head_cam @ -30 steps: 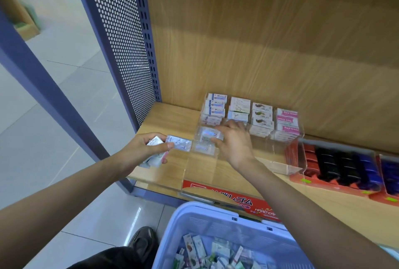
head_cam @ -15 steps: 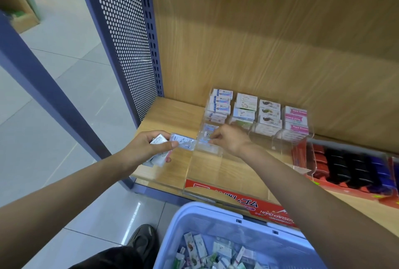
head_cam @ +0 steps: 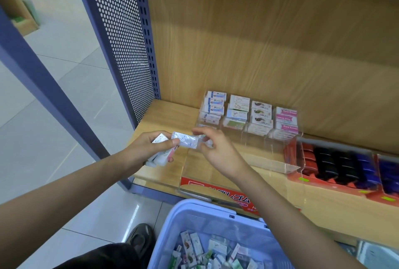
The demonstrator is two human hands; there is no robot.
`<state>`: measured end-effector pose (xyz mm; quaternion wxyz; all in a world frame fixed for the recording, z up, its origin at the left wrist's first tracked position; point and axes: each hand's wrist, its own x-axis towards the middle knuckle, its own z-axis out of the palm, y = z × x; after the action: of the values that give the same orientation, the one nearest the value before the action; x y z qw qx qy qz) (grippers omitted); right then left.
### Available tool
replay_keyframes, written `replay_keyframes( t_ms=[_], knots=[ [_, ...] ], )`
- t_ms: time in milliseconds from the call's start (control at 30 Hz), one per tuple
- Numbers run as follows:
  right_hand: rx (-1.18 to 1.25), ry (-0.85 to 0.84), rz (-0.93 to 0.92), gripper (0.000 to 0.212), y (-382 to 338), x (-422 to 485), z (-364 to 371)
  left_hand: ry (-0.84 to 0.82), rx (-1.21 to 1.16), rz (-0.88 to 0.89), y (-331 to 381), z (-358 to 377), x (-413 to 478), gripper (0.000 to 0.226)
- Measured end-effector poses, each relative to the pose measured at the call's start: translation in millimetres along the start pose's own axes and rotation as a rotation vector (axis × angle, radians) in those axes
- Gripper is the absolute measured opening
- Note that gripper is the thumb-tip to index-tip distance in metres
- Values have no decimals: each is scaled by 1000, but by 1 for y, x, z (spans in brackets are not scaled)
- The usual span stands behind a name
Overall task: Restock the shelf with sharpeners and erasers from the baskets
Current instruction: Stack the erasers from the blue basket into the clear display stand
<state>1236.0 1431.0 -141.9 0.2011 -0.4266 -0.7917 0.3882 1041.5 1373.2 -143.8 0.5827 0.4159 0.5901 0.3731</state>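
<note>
One view covers this moment, the head camera, and we work through it from the hands outward.

Our left hand (head_cam: pixel 149 150) has its fingers curled round a small stack of packets (head_cam: pixel 160 157), with the thumb pressed on top. One wrapped eraser packet (head_cam: pixel 185 141) sticks out of that stack toward the right. Our right hand (head_cam: pixel 220 154) pinches the free end of it between thumb and fingertips. Motion blur hides the exact finger placement. Both hands hover just above the shelf (head_cam: pixel 164 117), at the left front corner of the clear organiser (head_cam: pixel 269 163).

Stock status: four columns at the rear of the clear organiser carry erasers (head_cam: pixel 250 115), stacked several deep. In front of them, bare wood shows through the plastic, so we judge those sections unfilled. To the right, a red tray (head_cam: pixel 290 154) holds dark and blue items (head_cam: pixel 332 160); we cannot tell whether they are sharpeners.

Below the shelf edge, the basket (head_cam: pixel 207 219) contains many loose packets (head_cam: pixel 200 249).

We judge the task partly done. The rear columns are stocked. The pinched packet, the stack in the left hand and the basket contents are yet to be placed.
</note>
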Motion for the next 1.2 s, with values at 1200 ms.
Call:
replay_keyframes(
  t_ms=[1200],
  knots=[
    [-627, -68, 299, 37, 39, 52, -7, 74, -208, -49, -18, 0, 19, 27]
  ],
)
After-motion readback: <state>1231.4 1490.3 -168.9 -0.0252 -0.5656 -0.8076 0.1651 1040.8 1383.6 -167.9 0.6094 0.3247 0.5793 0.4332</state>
